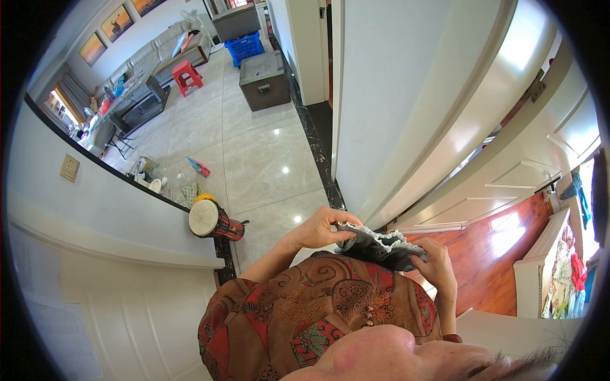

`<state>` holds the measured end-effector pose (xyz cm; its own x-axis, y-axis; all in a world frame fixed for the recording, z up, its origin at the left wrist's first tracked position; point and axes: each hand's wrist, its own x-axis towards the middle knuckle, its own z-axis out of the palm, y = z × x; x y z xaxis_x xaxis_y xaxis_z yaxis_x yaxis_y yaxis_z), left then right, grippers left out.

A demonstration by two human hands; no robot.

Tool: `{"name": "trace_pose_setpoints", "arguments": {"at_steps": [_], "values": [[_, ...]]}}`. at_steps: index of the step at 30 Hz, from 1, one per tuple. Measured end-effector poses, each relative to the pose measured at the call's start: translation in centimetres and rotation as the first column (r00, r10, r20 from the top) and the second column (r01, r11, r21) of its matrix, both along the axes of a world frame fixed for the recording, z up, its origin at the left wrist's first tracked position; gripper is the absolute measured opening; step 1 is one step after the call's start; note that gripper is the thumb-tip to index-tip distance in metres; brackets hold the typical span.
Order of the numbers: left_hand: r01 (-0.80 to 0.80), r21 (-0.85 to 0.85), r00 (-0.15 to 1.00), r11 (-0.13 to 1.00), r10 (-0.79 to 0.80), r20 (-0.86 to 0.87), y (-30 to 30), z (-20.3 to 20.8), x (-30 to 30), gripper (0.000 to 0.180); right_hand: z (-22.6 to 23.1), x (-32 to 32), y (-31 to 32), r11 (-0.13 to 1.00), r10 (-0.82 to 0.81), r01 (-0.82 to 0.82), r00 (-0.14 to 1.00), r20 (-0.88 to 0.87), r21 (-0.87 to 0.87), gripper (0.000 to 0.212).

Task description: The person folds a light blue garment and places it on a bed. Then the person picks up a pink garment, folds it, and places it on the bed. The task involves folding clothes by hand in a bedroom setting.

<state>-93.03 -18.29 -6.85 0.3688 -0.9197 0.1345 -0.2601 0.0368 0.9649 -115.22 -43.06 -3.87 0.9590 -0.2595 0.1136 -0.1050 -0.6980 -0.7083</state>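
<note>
In front of my chest I hold a dark grey cloth piece with a ruffled white edge, its kind not plain from here. My left hand pinches the gathered edge at one end between thumb and fingers. At the other end my right hand grips the cloth, thumb on the near face. Between the two hands the white edge runs wavy and bunched. The lower part of the cloth hangs against my brown and red patterned top.
A white door stands open at right, before a wood-floored room. Ahead left, a drum rests on the tiles by the wall corner. Farther off are a red stool, a dark storage box, a blue crate and a sofa.
</note>
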Motion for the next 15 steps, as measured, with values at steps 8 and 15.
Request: {"name": "trace_pose_setpoints", "arguments": {"at_steps": [8, 15], "values": [[-0.002, -0.012, 1.0, 1.0, 0.003, 0.008, 0.22, -0.11, 0.34, 0.025, 0.07, 0.44, 0.27, 1.0, 0.005, -0.005, 1.0, 0.001, -0.006, 0.023], [-0.017, -0.014, 1.0, 1.0, 0.018, 0.02, 0.15, -0.15, 0.23, 0.025, -0.18, 0.67, -0.17, 1.0, 0.026, -0.026, 1.0, 0.0, -0.002, 0.021]]}}
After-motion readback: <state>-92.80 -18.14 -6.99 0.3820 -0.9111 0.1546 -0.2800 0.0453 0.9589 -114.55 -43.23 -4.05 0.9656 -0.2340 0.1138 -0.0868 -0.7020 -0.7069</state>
